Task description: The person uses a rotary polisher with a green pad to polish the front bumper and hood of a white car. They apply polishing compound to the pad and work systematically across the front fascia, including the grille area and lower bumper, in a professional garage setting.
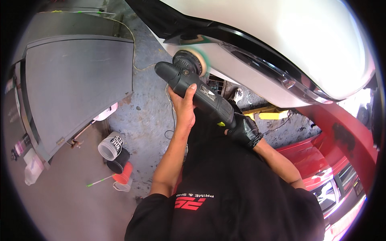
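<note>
Two-handed hold on a polisher (201, 94) at a white car panel (259, 82). My bare left hand (183, 105) wraps the body just behind its head; my right hand (245, 130), in a black glove, is clasped on the rear end. The pad (202, 61) stands at the panel's left end, near its lower edge; whether the full face touches, I cannot tell. Its blurred green rim suggests spinning. For good work, I judge, I should hold the pad flat, press lightly, steer with both hands, ease off toward the panel's edge and the black trim (173, 24), and mind the pale cord (134, 54).
</note>
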`<state>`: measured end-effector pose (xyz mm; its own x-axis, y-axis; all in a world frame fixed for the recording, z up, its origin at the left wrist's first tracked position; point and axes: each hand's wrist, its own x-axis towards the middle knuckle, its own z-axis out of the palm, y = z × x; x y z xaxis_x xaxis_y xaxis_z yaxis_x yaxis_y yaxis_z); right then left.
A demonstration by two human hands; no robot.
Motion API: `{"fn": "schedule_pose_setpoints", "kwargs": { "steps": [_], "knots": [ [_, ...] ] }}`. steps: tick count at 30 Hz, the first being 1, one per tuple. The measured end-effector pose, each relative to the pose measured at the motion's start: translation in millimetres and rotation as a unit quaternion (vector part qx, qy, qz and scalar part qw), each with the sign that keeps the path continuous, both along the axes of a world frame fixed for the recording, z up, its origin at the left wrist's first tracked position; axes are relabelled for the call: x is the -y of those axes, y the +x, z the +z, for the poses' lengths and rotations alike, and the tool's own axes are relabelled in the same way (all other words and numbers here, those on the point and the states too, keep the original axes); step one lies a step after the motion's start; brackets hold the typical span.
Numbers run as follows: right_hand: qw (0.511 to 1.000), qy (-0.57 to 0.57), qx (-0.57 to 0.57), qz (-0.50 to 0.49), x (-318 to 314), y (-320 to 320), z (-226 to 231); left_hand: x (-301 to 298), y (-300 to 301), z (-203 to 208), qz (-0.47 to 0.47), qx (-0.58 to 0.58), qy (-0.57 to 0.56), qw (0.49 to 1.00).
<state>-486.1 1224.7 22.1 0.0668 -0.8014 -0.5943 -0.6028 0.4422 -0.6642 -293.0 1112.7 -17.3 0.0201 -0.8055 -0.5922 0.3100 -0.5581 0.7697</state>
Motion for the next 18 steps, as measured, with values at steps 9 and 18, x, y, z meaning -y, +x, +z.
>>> {"fn": "schedule_pose_setpoints", "kwargs": {
  "steps": [9,18],
  "knots": [
    [0.995,0.098,0.016,-0.008,-14.3,-39.7,8.7,-26.0,-34.2,1.2,0.004,-0.022,-0.046,0.999],
    [0.995,0.057,0.073,-0.043,-29.4,-48.0,5.0,-34.4,-44.6,0.5,-0.003,0.006,-0.084,0.996]
  ]
}}
